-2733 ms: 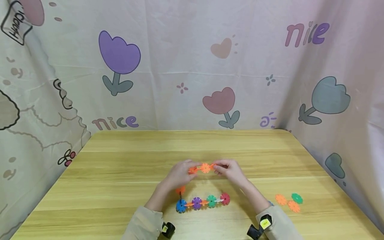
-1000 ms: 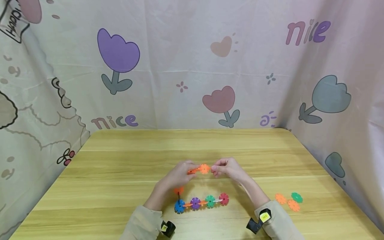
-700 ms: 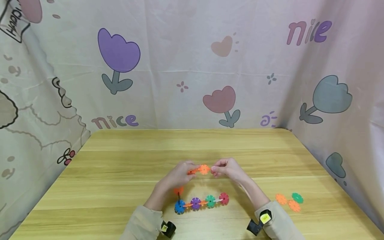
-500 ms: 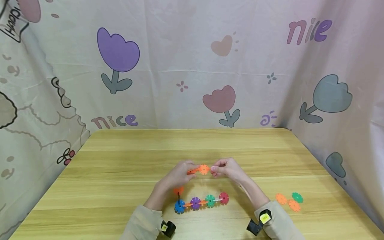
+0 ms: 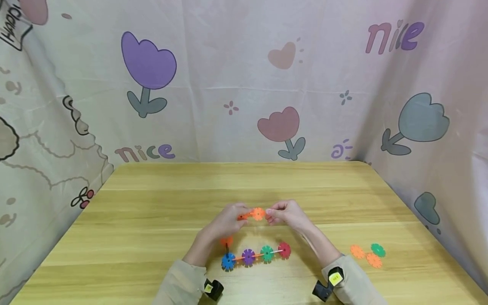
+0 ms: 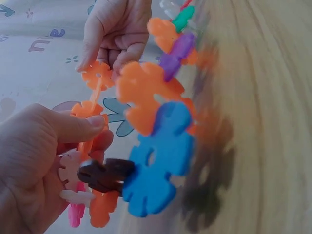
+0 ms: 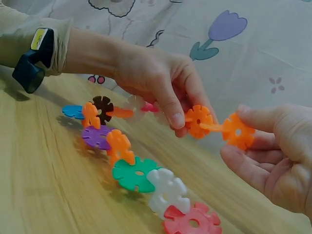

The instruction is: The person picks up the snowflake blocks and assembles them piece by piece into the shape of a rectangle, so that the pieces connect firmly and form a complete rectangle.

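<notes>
A chain of notched plastic snowflake discs bends around in front of me. My left hand (image 5: 228, 220) grips it at an orange disc (image 6: 87, 111) between thumb and fingers. My right hand (image 5: 287, 215) pinches the orange end disc (image 7: 238, 131), which is slotted to the rest by an edge-on orange disc. In the head view, another orange disc (image 5: 258, 214) shows between the two hands. The chain's near run has a blue disc (image 5: 228, 262), a purple disc (image 5: 248, 257), a green disc (image 5: 267, 253) and a red end disc (image 5: 284, 250). A dark disc (image 6: 105, 174) joins the blue one.
Loose discs lie on the wooden table (image 5: 152, 245) to the right: an orange one (image 5: 357, 251), a second orange one (image 5: 374, 260) and a green one (image 5: 378, 250). A printed curtain (image 5: 213, 51) hangs behind and beside the table.
Both hands have shifted slightly left with the chain, and the right fingers have changed their hold at its end. The near run has tilted, its linking discs now looking thinner.
</notes>
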A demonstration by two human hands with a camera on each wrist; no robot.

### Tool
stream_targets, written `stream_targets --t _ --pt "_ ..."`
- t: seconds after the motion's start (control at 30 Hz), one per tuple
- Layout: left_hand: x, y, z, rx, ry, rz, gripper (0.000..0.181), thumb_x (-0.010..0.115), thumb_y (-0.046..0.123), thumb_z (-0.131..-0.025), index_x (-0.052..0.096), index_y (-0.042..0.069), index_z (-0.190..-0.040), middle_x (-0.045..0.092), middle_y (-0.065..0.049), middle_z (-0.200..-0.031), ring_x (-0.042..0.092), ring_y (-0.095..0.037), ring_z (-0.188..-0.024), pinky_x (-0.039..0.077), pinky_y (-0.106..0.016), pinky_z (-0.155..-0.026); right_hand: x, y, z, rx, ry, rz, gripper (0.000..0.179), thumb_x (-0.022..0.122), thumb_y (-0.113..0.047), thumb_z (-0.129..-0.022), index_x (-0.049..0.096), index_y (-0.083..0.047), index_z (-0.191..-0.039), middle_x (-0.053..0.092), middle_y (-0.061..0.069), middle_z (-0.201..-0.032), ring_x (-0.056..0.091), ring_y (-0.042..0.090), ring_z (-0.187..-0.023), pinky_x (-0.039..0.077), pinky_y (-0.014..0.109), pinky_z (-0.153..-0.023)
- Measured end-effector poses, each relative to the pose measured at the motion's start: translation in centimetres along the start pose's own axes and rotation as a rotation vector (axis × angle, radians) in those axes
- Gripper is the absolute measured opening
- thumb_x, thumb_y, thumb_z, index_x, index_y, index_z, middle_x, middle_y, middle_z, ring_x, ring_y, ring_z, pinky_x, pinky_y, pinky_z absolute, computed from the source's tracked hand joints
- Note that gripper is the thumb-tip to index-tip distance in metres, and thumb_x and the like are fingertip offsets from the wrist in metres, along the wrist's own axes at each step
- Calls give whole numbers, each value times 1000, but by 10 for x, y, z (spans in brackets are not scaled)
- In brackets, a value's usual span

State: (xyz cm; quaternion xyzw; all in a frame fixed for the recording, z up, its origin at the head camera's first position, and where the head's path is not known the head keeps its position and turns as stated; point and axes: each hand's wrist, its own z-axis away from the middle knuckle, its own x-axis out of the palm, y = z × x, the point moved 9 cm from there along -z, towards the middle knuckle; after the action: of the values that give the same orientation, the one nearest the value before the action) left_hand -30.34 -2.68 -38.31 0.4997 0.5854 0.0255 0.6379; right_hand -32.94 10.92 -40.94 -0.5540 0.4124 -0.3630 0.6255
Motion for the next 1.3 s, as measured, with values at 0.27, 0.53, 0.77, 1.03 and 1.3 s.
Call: stream_targets --t 0.27,0.53,0.77,1.03,1.3 --pt "0 -1 -3 -9 -5 -24 35 61 1 -87 58 -2 -122 58 -15 -120 53 -29 -112 45 -38 -91 -1 1 -1 13 -18 -19 26 65 -7 -86 60 16 -96 66 15 -82 65 32 -77 54 38 -72" --pt "-1 -1 -4 -12 26 -2 41 63 5 -86 54 -1 -126 60 -12 -115 55 -27 -107 47 -40 -88 -4 3 -1 -3 -21 1 30 66 -9 -86 59 17 -100 66 19 -86 66 28 -78 53 40 -74" --pt "0 2 -10 -57 32 -71 49 67 14 -85 52 2 -130 55 -13 -125 53 -29 -112 44 -44 -91 1 4 -3 -1 -12 -47 32 67 -10 -85 59 16 -101 67 14 -86 65 25 -79 53 39 -76" --pt "6 3 -18 -127 14 -47 54 65 16 -85 47 6 -135 49 -9 -133 48 -29 -119 41 -45 -95 1 5 -3 -3 2 -84 31 66 -8 -85 58 17 -101 67 14 -86 66 23 -78 53 37 -75" --pt "4 3 -23 -106 50 -96 37 68 13 -82 57 2 -116 59 -4 -107 56 -20 -95 48 -35 -80 1 8 -3 18 10 -111 30 65 -8 -85 58 16 -101 66 11 -85 65 19 -76 53 36 -76"
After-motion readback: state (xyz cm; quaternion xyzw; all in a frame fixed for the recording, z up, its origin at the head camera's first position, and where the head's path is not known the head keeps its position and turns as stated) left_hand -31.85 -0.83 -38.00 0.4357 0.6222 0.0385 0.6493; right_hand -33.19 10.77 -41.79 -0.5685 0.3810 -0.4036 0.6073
